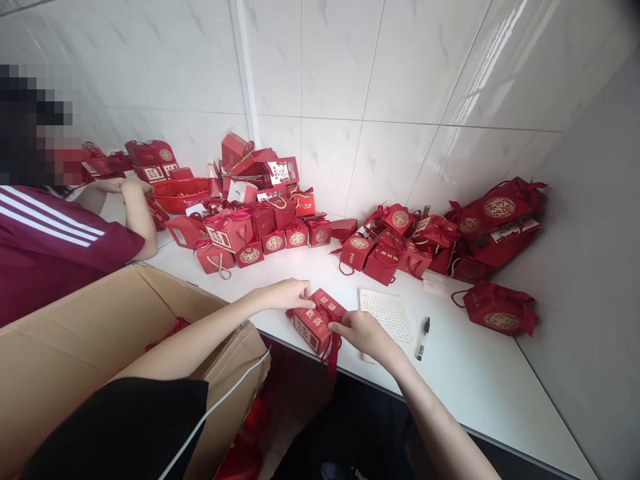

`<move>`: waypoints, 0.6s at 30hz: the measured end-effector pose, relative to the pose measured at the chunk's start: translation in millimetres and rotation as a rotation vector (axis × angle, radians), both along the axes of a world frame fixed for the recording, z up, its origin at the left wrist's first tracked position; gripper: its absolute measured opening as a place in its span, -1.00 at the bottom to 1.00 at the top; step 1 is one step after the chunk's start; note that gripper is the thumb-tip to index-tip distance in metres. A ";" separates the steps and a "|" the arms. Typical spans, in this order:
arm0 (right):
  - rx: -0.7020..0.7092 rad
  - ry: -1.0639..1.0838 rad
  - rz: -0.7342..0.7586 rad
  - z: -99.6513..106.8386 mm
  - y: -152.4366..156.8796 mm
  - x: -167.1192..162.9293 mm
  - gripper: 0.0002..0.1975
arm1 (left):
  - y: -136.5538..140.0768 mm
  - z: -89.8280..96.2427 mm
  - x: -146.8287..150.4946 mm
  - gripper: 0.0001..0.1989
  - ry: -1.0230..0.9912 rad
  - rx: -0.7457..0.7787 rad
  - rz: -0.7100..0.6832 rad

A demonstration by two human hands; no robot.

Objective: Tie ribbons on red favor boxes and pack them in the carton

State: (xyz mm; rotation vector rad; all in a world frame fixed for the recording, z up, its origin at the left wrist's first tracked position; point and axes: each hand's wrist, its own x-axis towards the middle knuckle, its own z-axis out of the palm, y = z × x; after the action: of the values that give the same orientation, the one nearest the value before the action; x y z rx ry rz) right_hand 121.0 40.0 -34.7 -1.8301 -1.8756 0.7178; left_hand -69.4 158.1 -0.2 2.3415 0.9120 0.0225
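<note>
A red gift box [311, 325] with pale printed characters lies near the front edge of the white table, tied with a dark red ribbon [333, 353] whose ends hang over its front right corner. My left hand [290, 294] grips the box at its far left side, fingers bent over the edge. At the right end my right hand [364, 332] has its thumb and fingers closed on the box beside the ribbon; its fingertips are partly hidden. Just right of the box lies a handwritten sheet of paper [385, 313], with a black-and-clear pen [423, 339] beyond it.
Several red gift boxes [274, 241] are piled along the wall, with another heap [383, 260] farther right. A hexagonal red box [500, 308] stands by the right wall. An open cardboard carton [90, 333] is under my left arm. A co-worker [60, 233] sits left, near a red basin [183, 193].
</note>
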 end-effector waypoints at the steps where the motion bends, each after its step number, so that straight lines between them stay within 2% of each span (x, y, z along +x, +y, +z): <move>1: 0.012 0.039 0.008 -1.4 -0.7 2.5 -0.64 | -0.1 -1.4 -4.8 -0.71 0.000 -0.055 0.006; 4: 0.022 0.179 0.019 -5.9 0.5 11.8 -0.70 | -2.4 -6.1 -18.5 -0.59 -0.005 -0.303 -0.033; 7: 0.016 0.262 0.013 -10.6 2.6 16.1 -0.61 | -8.0 -7.9 -27.1 -0.51 -0.030 -0.490 -0.089; 13: -0.083 0.503 0.079 -11.9 1.6 17.3 -0.51 | -16.4 -6.9 -26.9 -0.50 -0.138 -0.612 0.009; 18: -0.108 0.674 0.059 -12.3 -2.1 23.7 -0.53 | -21.4 -16.0 -25.5 -0.49 -0.147 -0.720 0.076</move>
State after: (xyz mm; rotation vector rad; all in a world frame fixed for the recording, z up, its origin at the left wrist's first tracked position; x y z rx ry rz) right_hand 144.7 38.0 -46.9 -1.3452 -1.4588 1.2845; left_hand -94.9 136.7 -16.2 1.6161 0.7705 -0.0875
